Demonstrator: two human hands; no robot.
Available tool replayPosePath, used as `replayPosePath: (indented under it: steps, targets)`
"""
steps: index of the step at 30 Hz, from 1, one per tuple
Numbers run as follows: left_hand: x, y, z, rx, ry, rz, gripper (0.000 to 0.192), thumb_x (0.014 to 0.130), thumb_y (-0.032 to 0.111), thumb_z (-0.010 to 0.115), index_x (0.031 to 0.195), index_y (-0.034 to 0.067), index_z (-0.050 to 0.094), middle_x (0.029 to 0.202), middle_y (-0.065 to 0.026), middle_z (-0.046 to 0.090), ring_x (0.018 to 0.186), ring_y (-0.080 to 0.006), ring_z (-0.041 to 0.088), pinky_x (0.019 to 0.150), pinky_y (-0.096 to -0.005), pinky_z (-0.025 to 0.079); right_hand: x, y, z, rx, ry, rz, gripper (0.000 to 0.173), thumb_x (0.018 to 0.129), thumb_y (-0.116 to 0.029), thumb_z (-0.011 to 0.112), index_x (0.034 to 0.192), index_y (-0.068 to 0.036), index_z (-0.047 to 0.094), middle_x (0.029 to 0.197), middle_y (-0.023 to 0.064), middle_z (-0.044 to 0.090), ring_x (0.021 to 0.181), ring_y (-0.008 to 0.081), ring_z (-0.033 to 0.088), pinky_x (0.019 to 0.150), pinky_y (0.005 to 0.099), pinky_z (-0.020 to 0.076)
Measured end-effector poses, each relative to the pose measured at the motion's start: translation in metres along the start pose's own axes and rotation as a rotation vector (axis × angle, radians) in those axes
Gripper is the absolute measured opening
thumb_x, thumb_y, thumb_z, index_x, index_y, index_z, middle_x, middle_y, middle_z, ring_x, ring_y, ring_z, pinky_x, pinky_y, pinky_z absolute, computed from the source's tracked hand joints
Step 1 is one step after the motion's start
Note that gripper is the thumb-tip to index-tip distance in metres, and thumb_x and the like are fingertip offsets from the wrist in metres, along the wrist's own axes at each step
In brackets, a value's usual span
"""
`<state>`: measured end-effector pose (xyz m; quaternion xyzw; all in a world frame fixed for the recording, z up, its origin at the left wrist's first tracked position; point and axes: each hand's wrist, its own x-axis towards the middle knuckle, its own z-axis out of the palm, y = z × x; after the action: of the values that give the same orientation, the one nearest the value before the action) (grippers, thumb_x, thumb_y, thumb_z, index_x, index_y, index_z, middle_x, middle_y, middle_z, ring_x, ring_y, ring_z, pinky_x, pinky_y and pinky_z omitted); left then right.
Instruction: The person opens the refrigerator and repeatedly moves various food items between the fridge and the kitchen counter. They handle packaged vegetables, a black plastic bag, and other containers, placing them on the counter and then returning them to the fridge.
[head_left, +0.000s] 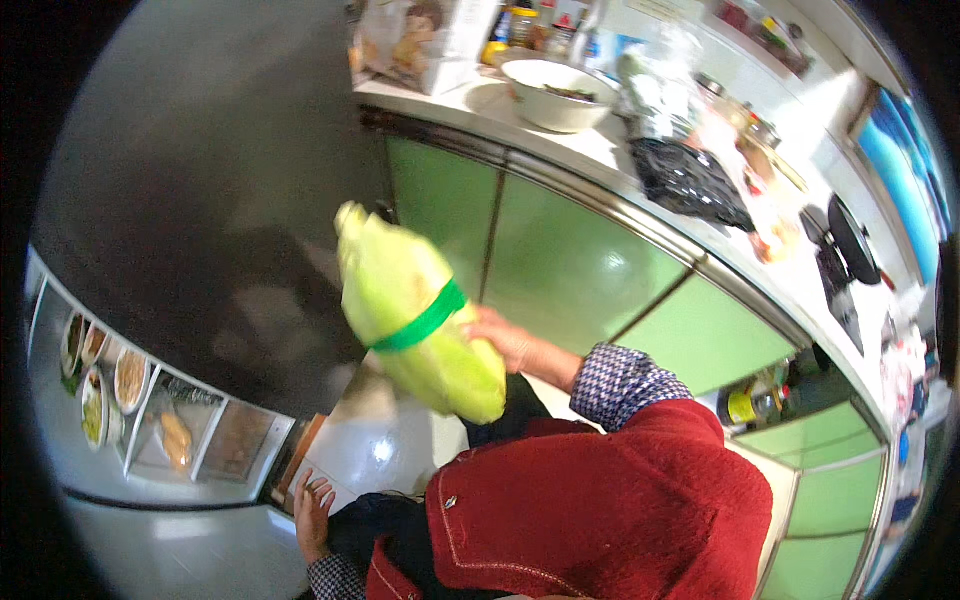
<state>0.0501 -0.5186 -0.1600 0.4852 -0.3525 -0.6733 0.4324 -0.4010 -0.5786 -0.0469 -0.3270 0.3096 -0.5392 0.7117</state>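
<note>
My right hand (501, 339) grips a pale green napa cabbage (424, 322) by its side, near the lower end. A green band (420, 325) wraps around the cabbage's middle, and the cabbage is held tilted in the air in front of the cabinets. At the lower left, my left hand (311, 510) has its fingers apart and holds nothing. Close to it is the white edge of a lit refrigerator compartment (281, 442). Inside stand a bowl of pale food (131, 381), a dish of green food (93, 420) and a tan, elongated item (176, 441).
A large dark grey panel (202, 195) fills the upper left. Green cabinet doors (570, 255) run under a white counter bearing a white bowl (536, 105), a black plastic bag (686, 180), jars (523, 26) and a printed box (450, 45). Bottles (750, 405) stand in an open lower cabinet.
</note>
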Motion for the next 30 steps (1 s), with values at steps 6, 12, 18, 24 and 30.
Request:
replayPosePath:
  steps: [6,12,18,24,30]
  targets:
    - [0.006,-0.004,-0.005,0.056,-0.041,-0.041,0.048,0.087,0.036,0.054,0.128,0.013,0.043,0.104,-0.0021,0.055,0.094,-0.0139,0.054,0.083,-0.0337,0.043,-0.098,-0.134,-0.026,-0.054,0.472,-0.516,0.055,0.078,-0.038,0.057,0.121,-0.006,0.044,0.109,0.0098,0.057,0.097,0.0217,0.057,0.083,0.0374,0.0491]
    - [0.011,-0.018,-0.010,0.063,0.034,-0.054,0.046,0.088,0.032,0.054,0.127,0.011,0.042,0.105,-0.0037,0.054,0.094,-0.0144,0.053,0.084,-0.0323,0.042,-0.205,-0.236,-0.054,-0.038,0.759,-1.206,0.060,0.083,-0.045,0.050,0.128,-0.007,0.038,0.122,0.0126,0.049,0.109,0.0278,0.049,0.092,0.0429,0.0419]
    - [0.028,-0.026,-0.018,0.018,0.064,-0.050,0.039,0.089,0.031,0.052,0.123,0.012,0.047,0.104,-0.0069,0.056,0.094,-0.0169,0.053,0.083,-0.0327,0.042,-0.351,-0.315,-0.115,-0.097,1.054,-1.569,0.045,0.085,-0.030,0.052,0.119,-0.001,0.044,0.114,0.0123,0.055,0.103,0.0258,0.055,0.091,0.0409,0.0443]
    - [0.035,-0.024,-0.009,-0.026,0.081,-0.067,0.045,0.087,0.031,0.055,0.126,0.011,0.043,0.108,-0.0073,0.054,0.095,-0.0165,0.051,0.083,-0.0312,0.041,-0.457,-0.320,-0.198,0.191,1.413,-1.294,0.044,0.084,-0.030,0.052,0.121,-0.006,0.045,0.116,0.0121,0.055,0.100,0.0308,0.057,0.081,0.0514,0.0480]
    - [0.036,-0.025,-0.009,-0.053,0.077,-0.032,0.046,0.087,0.030,0.056,0.127,0.011,0.042,0.106,-0.0068,0.054,0.095,-0.0165,0.051,0.084,-0.0309,0.040,-0.451,-0.312,-0.219,0.109,1.581,-1.164,0.045,0.085,-0.042,0.047,0.121,-0.015,0.047,0.112,0.0085,0.057,0.098,0.0274,0.056,0.083,0.0481,0.0403]
